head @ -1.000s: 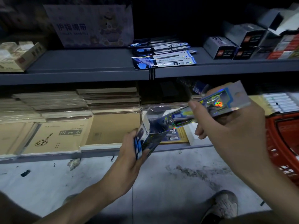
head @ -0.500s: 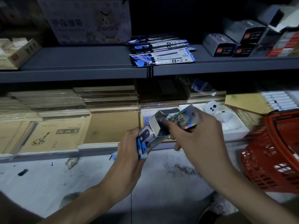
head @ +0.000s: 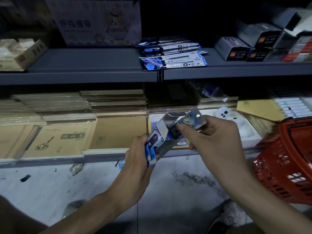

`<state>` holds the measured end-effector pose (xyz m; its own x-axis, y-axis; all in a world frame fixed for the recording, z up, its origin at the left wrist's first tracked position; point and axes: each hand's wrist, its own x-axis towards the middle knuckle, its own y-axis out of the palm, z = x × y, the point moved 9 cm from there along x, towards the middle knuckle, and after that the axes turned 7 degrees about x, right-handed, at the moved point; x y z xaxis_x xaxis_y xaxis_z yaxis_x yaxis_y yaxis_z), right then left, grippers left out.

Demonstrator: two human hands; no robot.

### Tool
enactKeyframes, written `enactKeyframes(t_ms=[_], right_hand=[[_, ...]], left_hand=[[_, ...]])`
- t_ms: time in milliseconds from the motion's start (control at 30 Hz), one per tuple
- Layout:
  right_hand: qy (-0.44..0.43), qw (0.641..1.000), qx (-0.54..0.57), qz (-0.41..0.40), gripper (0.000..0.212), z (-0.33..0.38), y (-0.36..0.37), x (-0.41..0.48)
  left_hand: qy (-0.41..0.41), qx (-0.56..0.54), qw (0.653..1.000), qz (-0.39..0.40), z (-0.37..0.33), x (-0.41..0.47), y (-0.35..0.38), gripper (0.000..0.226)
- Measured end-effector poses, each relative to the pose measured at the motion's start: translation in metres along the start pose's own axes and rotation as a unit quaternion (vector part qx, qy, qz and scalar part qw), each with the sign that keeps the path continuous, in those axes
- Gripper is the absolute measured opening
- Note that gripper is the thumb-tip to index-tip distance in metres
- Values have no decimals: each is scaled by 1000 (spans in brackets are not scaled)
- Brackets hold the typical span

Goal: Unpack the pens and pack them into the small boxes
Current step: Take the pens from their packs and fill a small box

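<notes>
Head view: pen pack (head: 192,118) at the open mouth of a small box (head: 156,139).
Curled left hand (head: 135,159) grips the tilted box above the floor; right hand (head: 214,139) pinches the pack, its lower end inside the opening.

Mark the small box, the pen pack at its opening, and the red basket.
small box (head: 156,138), head view, blue printed side wall.
pen pack (head: 194,119), head view, shiny end sticking out.
red basket (head: 278,174), head view, mesh side wall.
</notes>
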<state>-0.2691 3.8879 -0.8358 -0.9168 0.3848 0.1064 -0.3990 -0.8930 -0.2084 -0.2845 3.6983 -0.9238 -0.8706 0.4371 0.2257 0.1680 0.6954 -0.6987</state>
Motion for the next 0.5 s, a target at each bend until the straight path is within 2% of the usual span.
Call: enactKeyframes(t_ms=[200, 300, 500], right_hand=[[17, 998, -57, 16, 19, -7, 12, -4], [30, 996, -84, 6, 25, -5, 9, -3], [63, 993, -82, 65, 34, -14, 18, -12]], left_hand=[[-3, 28, 1000, -1, -1, 1, 0, 62], [15, 42, 999, -3, -6, 4, -3, 65], [18, 38, 999, -11, -7, 7, -7, 62]])
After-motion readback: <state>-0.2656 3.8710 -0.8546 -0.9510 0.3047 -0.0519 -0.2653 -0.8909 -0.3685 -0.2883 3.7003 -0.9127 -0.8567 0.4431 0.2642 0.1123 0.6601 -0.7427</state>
